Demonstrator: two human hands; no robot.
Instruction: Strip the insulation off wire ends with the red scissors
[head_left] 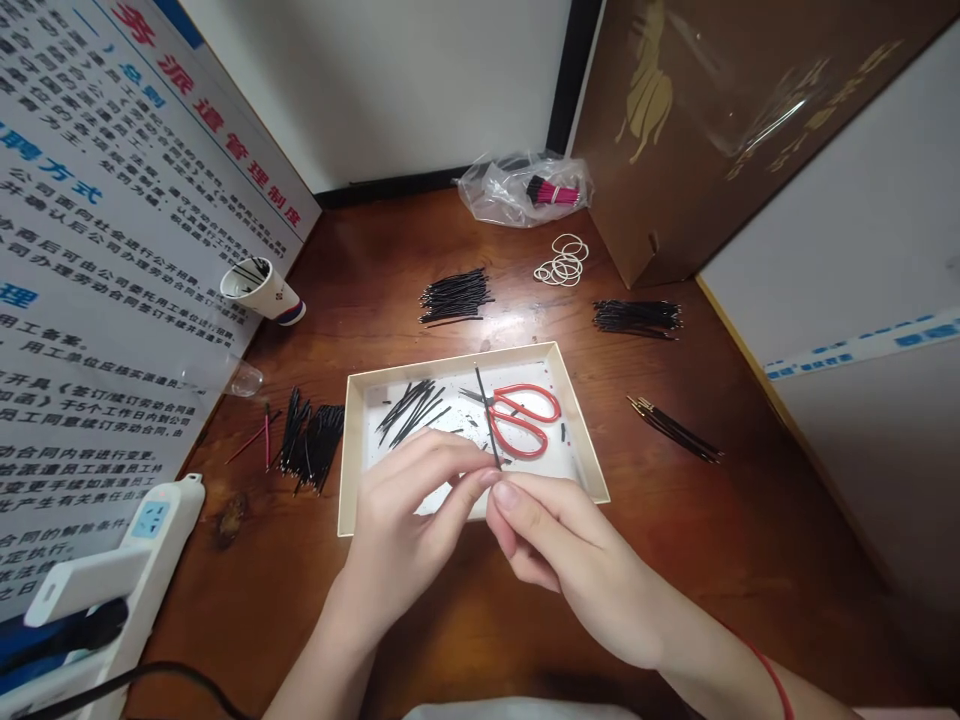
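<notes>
Both hands meet above the front of a shallow white box lid (587,425). A thin black wire (487,415) points up and away from between their fingertips. My left hand (416,500) is closed, thumb and forefinger pinching at the wire's near end. My right hand (566,535) pinches at the same spot with thumb and forefinger, and its other fingers curl under. The wire's near end is hidden by the fingers. Inside the lid, red-handled scissors (529,388) lie behind the wire, and loose black pieces (412,408) lie at the left.
Bundles of black wires lie at the left (311,440), back (455,296), right rear (637,317) and right (675,428). A paper cup (262,290), white rubber bands (564,262), a plastic bag (487,190) and a power strip (161,560) surround them. Printed boards and a brown box (697,120) enclose the table.
</notes>
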